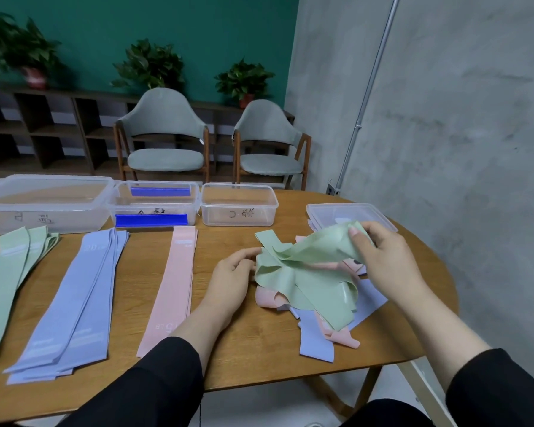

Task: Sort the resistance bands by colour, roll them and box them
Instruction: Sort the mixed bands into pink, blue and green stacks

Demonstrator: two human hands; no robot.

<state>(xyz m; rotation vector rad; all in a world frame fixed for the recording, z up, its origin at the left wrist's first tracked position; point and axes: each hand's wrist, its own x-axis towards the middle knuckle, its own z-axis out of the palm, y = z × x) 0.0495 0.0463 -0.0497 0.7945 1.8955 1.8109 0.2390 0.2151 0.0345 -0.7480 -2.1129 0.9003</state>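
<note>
Right hand [379, 257] fingers pinching green band [309, 266] (lifted), left hand [228, 278] fingers curled, touching it

Far wall [167, 26]: teal. Right wall [460, 118]: grey concrete with a metal conduit [371, 87]. Dark shelving [43, 131] carries three potted plants [150, 64]. Two grey upholstered chairs [164, 134] stand beyond the round wooden table [244, 349].

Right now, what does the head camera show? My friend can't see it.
A person's right hand pinches a pale green stretchy band from a tangled pile, the left hand beside it. Flat green, lilac and pink stacks lie on the round wooden table, before clear plastic boxes.
</note>
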